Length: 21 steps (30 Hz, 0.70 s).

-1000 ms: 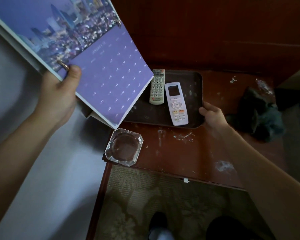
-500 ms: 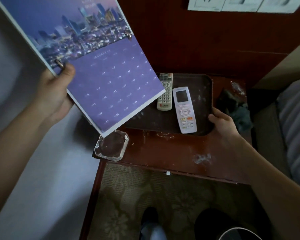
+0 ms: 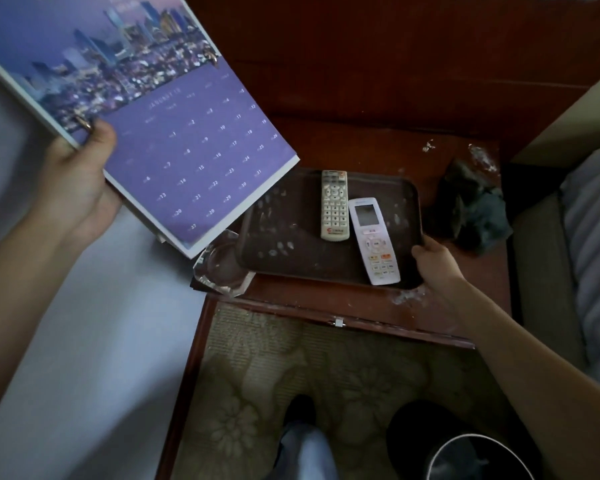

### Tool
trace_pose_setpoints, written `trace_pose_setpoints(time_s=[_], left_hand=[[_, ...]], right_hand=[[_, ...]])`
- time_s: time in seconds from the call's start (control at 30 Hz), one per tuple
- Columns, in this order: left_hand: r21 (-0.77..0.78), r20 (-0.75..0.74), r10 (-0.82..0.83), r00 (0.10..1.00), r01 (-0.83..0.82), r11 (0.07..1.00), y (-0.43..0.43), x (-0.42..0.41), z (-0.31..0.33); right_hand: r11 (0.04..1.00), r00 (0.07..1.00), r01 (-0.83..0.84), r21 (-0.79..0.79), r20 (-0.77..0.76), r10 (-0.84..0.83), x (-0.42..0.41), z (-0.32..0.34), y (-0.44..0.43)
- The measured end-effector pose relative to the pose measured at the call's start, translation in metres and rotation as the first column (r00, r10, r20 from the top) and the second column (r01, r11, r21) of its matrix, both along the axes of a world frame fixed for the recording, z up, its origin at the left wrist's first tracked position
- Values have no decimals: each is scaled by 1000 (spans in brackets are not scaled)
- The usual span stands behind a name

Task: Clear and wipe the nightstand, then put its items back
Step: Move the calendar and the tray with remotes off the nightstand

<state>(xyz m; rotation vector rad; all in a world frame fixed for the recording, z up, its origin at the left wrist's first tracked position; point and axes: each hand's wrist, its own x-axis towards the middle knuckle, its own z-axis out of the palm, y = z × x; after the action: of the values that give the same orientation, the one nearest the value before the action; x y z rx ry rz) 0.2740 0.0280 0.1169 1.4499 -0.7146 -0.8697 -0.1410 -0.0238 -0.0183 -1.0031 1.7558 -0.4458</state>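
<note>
1. Head view: your left hand (image 3: 80, 188) grips the purple ring-bound calendar (image 3: 187, 150), held left of the red-brown wooden nightstand (image 3: 361, 301). Your right hand (image 3: 437, 265) clasps the near-right corner of the dark brown tray (image 3: 291, 216).
2. Lifting by one corner could tilt it and spill the grey remote (image 3: 334, 206) and the white remote (image 3: 374, 240).
3. Its left corner could knock the clear glass ashtray (image 3: 219, 268) off the edge.

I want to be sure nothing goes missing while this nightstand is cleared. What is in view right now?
calendar: 1, purple with a city photo, held up at upper left
tray: 1, dark brown, on the nightstand
grey remote: 1, grey-white, on the tray
white remote: 1, white with a screen, on the tray
ashtray: 1, clear glass, nightstand's front-left corner
cloth: 1, dark grey, crumpled, nightstand's right side
nightstand: 1, red-brown, speckled white
bin: 1, dark, pale rim, floor lower right
left hand: grips the calendar
right hand: grips the tray's near right corner
</note>
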Motion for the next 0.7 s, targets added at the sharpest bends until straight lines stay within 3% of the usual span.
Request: trace_pose_setpoints(time_s=[0.07, 0.13, 0.2, 0.27, 0.37, 0.43, 0.5, 0.57, 0.7], left_hand=[[12, 20, 6, 1000, -7, 1000, 7, 4, 1], [21, 40, -3, 999, 2, 1000, 12, 8, 5], [10, 57, 4, 998, -5, 1000, 17, 9, 10], [9, 87, -4, 996, 3, 1000, 22, 10, 14], [20, 111, -16, 994, 14, 1000, 30, 21, 22], [20, 145, -18, 989, 15, 1000, 33, 32, 25], [1, 176, -14, 984, 14, 1000, 33, 42, 26], [-28, 200, 2, 980, 4, 1000, 33, 49, 25], [-77, 208, 18, 978, -2, 997, 30, 57, 18]], right_hand=[[992, 944, -128, -2, -307, 122, 14, 7, 3], [944, 839, -309, -115, -501, 213, 39, 21, 12], [831, 826, -460, -313, -493, 272, 77, 35, 19], [694, 812, -580, -426, -369, 452, 122, 40, 23], [510, 600, -782, -359, -210, 772, 191, 36, 22], [392, 470, -860, -327, -212, 857, 226, 28, 17], [352, 445, -877, -326, -278, 851, 248, 17, 6], [390, 459, -884, -258, -312, 832, 261, 11, -7], [283, 289, -955, -84, -471, 834, 274, 8, -16]])
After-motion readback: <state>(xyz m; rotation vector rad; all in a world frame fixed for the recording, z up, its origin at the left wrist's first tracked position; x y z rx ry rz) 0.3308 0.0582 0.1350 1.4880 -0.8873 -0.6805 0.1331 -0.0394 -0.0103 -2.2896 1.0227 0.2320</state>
